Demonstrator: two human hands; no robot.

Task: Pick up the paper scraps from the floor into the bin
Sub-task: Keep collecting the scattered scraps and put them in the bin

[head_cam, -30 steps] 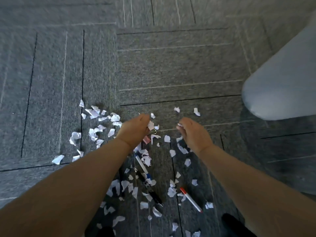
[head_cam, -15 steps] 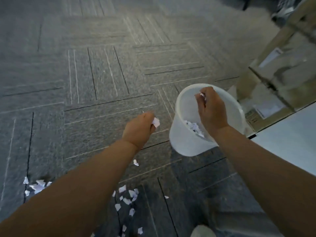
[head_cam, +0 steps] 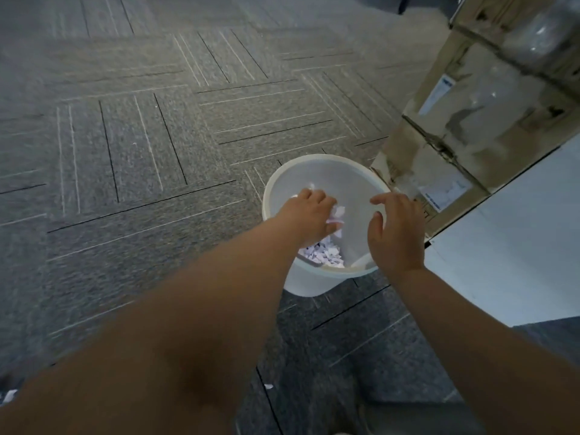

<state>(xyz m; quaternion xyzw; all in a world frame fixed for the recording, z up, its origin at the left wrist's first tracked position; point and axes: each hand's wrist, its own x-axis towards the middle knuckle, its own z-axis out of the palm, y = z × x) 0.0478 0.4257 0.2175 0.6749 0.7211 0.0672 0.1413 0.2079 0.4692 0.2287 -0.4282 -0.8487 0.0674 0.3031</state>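
Left hand [head_cam: 309, 215] has swung in from over the carpet and now sits above the mouth of the bin [head_cam: 314, 160], while the right hand [head_cam: 397, 233] has pulled back to the near right rim. The left fingers are curled round a wad of paper scraps [head_cam: 337, 213], white bits poking out by the thumb. It's blurry, but it looks like a proper clutch. The right hand is released, fingers spread and relaxed, nothing in it, hovering over the rim. A shredded pile [head_cam: 323, 255] lies at the bottom of the bin. One stray scrap [head_cam: 268, 386] lies on the carpet floor [head_cam: 157, 152] just beside the left forearm. Cardboard boxes [head_cam: 470, 120] stand right beside the bin.
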